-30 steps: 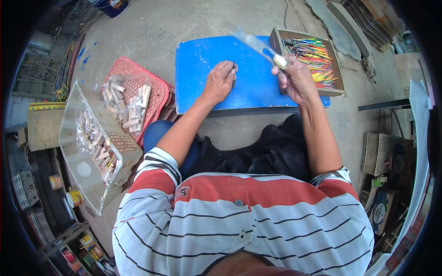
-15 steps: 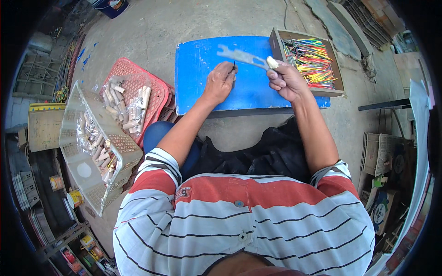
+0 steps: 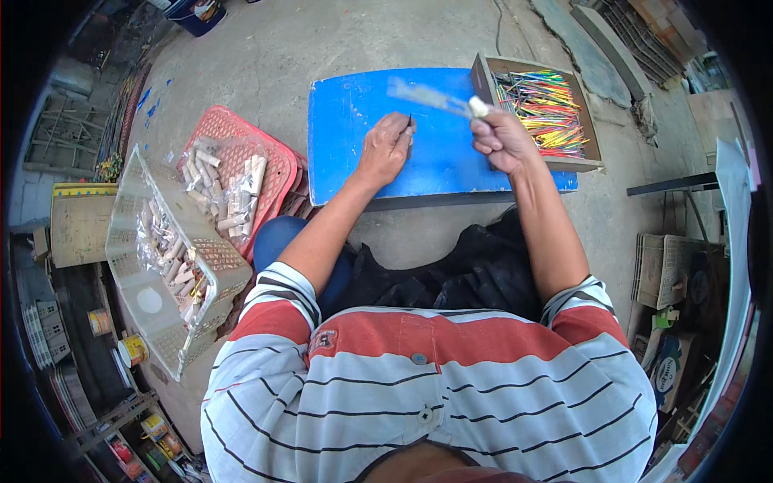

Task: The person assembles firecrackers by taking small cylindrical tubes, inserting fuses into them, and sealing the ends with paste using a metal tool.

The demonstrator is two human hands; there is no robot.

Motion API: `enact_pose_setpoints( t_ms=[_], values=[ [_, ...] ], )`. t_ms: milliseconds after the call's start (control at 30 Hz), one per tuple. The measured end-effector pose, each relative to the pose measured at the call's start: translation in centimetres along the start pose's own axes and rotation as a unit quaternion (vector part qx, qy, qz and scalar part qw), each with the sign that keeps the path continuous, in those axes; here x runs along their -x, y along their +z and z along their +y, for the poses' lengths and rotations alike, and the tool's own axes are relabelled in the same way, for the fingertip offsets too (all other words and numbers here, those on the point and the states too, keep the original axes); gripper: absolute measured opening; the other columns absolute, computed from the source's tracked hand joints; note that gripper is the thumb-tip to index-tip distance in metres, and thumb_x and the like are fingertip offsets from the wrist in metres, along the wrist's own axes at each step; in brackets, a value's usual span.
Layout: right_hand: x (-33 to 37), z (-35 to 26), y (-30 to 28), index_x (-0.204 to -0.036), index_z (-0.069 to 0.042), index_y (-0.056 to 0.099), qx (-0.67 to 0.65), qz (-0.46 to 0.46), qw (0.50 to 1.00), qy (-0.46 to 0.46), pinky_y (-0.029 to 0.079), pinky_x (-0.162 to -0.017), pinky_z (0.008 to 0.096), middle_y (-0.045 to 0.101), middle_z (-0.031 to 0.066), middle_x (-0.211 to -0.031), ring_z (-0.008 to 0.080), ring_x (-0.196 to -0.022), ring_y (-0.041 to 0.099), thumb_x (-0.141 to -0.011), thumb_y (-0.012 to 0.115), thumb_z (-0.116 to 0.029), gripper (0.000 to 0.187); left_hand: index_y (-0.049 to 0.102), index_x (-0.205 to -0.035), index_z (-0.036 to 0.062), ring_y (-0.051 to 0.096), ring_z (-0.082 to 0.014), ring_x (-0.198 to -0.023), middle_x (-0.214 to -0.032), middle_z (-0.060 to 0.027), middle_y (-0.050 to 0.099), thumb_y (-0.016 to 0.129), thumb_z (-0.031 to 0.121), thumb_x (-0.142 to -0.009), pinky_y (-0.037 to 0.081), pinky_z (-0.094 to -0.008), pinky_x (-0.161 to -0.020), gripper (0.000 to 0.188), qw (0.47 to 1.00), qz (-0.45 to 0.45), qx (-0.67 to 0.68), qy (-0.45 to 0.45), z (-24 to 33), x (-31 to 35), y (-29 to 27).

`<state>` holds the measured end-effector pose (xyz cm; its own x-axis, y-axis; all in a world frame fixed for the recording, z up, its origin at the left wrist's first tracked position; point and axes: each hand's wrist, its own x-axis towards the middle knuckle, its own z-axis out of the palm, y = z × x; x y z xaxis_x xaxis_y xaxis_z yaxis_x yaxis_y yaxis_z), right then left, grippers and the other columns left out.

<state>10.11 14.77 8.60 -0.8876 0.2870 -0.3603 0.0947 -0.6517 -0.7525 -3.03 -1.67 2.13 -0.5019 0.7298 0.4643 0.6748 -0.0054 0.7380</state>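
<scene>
My left hand is closed above the blue board, its thumb and fingertips pinched on a thin dark stick whose tip pokes up. My right hand is wrapped round the end of a flat grey metal wrench, which is blurred and points left over the board. A whitish cover or wrap sits at my right thumb. Just beyond that hand, a wooden box holds a heap of thin sticks in red, yellow, green and black.
On the left, a red plastic basket carries bagged pale wooden pieces. A whitish crate beside it holds more bagged pieces. Shelves with tubs line the left edge. A dark metal bar juts in from the right.
The wrench has swung slightly to the right and blurred, along with a small turn of my right hand. My left hand has hardly moved and keeps its pinch.
</scene>
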Motion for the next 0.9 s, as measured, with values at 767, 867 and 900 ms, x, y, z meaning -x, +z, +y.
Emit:
enact_pose_setpoints(
  t_ms=[767, 867, 900],
  values=[
    [-0.5, -0.9, 0.4, -0.086, -0.005, 0.049, 0.088, 0.035, 0.995, 0.001, 0.029, -0.039, 0.0209, 0.041, -0.0040, -0.053, 0.0030, -0.033, 0.027, -0.090, 0.046, -0.022, 0.017, 0.052, -0.078, -0.0010, 0.054, -0.0326, -0.074, -0.076, -0.0152, 0.054, 0.047, 0.005, -0.078, 0.042, -0.0397, -0.065, 0.008, 1.000, 0.008, 0.017, -0.011, -0.1, 0.1, -0.1],
    [-0.2, -1.5, 0.1, -0.086, -0.008, 0.049, -0.067, -0.101, 0.992, -0.026, 0.028, -0.038, 0.0210, 0.041, -0.0033, -0.054, 0.0030, -0.034, 0.025, -0.090, 0.046, -0.022, 0.015, 0.052, -0.079, -0.0010, 0.054, -0.0335, -0.076, -0.077, -0.0161, 0.054, 0.047, 0.005, -0.078, 0.042, -0.0401, -0.066, 0.008, 1.000, 0.001, 0.010, -0.011, 0.2, -0.1, 0.1],
    [-0.4, -0.8, -0.4, -0.086, -0.008, 0.049, -0.067, -0.100, 0.992, -0.025, 0.028, -0.038, 0.0210, 0.041, -0.0033, -0.054, 0.0030, -0.034, 0.025, -0.090, 0.046, -0.022, 0.015, 0.053, -0.079, -0.0010, 0.054, -0.0338, -0.076, -0.077, -0.0165, 0.054, 0.047, 0.005, -0.078, 0.042, -0.0402, -0.066, 0.009, 1.000, 0.001, 0.006, -0.012, 0.3, -0.1, 0.2]
  ],
)
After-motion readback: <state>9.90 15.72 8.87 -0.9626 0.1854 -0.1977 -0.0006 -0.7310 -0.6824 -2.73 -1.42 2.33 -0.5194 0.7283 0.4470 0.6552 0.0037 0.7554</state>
